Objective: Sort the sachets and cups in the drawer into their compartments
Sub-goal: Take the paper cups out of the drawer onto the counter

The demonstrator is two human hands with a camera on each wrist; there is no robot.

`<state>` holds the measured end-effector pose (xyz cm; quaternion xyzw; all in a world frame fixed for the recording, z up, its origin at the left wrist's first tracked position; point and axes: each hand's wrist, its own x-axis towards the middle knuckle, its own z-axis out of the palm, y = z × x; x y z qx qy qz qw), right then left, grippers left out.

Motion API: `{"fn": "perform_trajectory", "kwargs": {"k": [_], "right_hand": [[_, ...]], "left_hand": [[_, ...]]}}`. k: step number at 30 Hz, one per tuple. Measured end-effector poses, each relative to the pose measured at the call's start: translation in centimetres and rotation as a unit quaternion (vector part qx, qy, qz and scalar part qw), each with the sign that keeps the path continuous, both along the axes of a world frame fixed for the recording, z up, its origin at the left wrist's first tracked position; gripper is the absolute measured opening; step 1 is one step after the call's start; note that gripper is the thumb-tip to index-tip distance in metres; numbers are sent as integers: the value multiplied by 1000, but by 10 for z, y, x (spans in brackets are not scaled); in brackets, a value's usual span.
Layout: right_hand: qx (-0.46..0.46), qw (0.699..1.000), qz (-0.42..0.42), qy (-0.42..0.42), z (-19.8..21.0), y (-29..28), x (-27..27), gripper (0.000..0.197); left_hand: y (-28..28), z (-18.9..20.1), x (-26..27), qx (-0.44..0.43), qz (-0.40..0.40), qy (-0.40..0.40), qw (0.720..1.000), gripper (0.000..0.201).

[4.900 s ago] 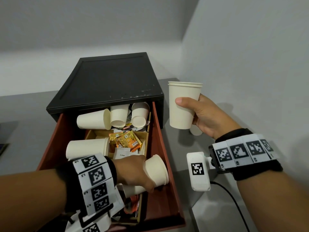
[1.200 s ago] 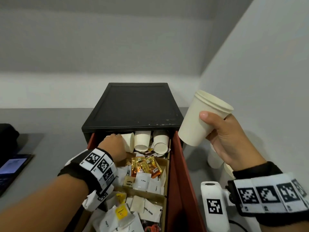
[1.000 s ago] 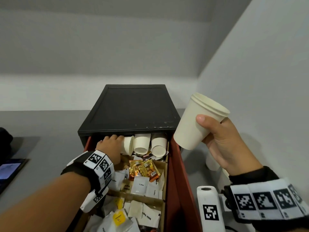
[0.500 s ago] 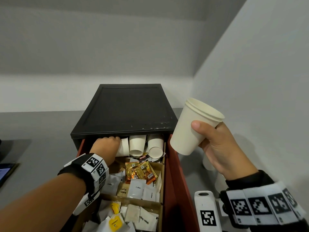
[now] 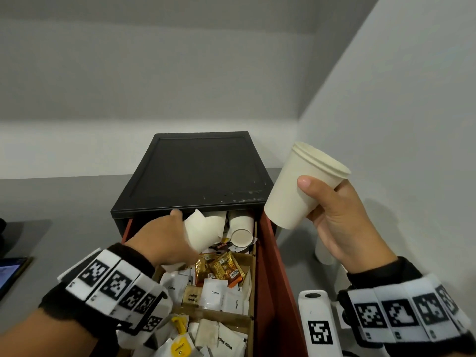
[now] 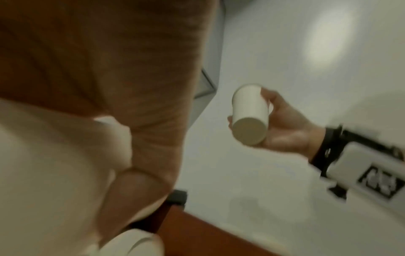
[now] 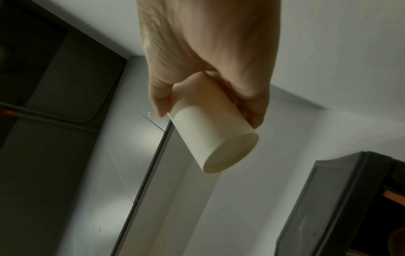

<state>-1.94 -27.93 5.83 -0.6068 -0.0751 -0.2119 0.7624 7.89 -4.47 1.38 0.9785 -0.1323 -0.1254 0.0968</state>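
A: Which way does the cream paper cup [image 5: 203, 234] in the left hand [image 5: 164, 240] point?

B: Its long axis leans, base up toward the black box housing [image 5: 195, 173], mouth down toward the wrist. The grip wraps its wall, fingers curled round it, over the back compartment of the open red-brown drawer [image 5: 270, 266]. Two more lying paper cups [image 5: 240, 229] rest there, mouths toward the viewer.

A: And the right hand [image 5: 340, 225]?

B: It holds a stack of nested cream paper cups [image 5: 301, 191] up beside the drawer, thumb across the front, rims tilted up and right, base down-left. The right wrist view shows that base [image 7: 230, 152] closed and round.

A: Any writing?

B: White sachets [image 5: 215, 293] in the middle compartment read "Coffee"; a tan brown-sugar sachet [image 5: 192, 296] sits beside them, the shiny orange packets [image 5: 221, 266] just behind. Nearer, one says "White Sugar" [image 5: 228, 343].

A: What is unclear?

B: The left wrist view is blurred, mostly palm. White cups [image 5: 323, 251] on the grey desk [image 5: 64, 202] hide behind the right hand.
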Motion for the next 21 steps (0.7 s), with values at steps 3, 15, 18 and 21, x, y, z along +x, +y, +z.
{"fn": "perform_trajectory", "kwargs": {"k": [3,15,18,21], "right_hand": [[-8,998,-21,-64,15,5,1,44],[-174,984,-22,-2,36,18,4,84],[-199,977,1,81,19,11,0,107],[-185,977,33,102,3,9,-3,100]], "left_hand": [[-11,16,-15,-188,-39,26,981,69],[-61,22,-44,-483,-126,21,866,77],[-66,24,-45,-510,-127,9,851,80],[-74,21,-45,-516,-138,16,845,83]]}}
